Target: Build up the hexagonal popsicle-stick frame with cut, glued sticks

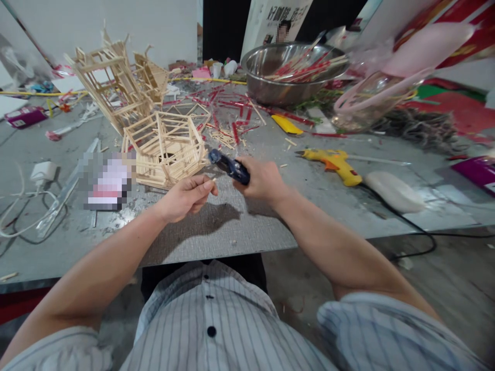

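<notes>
My left hand (pixel 189 198) is closed in a pinch above the front of the table, with the pale tip of a short wooden stick (pixel 214 180) showing at its fingertips. To the right of it, my right hand (pixel 261 180) is wrapped round a dark blue hand tool (pixel 229 166). The tool points left, its tip close to the stick structure; its exact kind is blurred. Just behind my left hand sits a many-sided wooden stick frame (pixel 166 147). A taller stick tower (pixel 116 85) leans behind that frame.
A yellow glue gun (pixel 334 164) lies to the right, its black cord running off the table (pixel 266 232). Behind are a steel bowl (pixel 263 85) of sticks, red strips and loose sticks (pixel 224 138). A pixelated phone-like object (pixel 108 185) and white charger (pixel 44 172) lie left.
</notes>
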Tool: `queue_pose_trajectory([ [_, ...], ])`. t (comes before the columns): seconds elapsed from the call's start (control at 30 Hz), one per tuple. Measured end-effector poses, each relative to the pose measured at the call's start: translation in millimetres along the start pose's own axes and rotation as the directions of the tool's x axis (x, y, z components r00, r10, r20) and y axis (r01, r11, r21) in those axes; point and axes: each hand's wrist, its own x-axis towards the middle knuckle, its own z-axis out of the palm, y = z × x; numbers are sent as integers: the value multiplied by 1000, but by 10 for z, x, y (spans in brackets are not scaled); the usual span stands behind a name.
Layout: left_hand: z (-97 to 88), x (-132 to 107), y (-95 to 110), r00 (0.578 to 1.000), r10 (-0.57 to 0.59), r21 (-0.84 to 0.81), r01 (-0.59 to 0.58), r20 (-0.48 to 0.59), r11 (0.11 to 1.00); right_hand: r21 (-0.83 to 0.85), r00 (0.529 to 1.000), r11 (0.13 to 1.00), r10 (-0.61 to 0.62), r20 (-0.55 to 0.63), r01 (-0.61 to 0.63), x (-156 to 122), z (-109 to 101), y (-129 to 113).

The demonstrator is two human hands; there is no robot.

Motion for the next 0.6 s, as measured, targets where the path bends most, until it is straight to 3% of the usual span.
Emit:
queue_pose_trajectory([
  [0.17,-12,18,-17,997,66,4,-66,-33,998,14,986,990,144,-88,-144,63,11,33],
  [0.4,114,-39,-35,978,207,331,-183,-37,926,45,951,964,264,-158,-260,117,78,102],
  [0.5,197,-131,21,929,371,543,-311,-2,780,6,943,958,283,-175,-287,132,159,178],
  [0.6,218,-243,91,826,563,706,-416,29,574,-95,944,944,303,-131,-316,152,230,226],
])
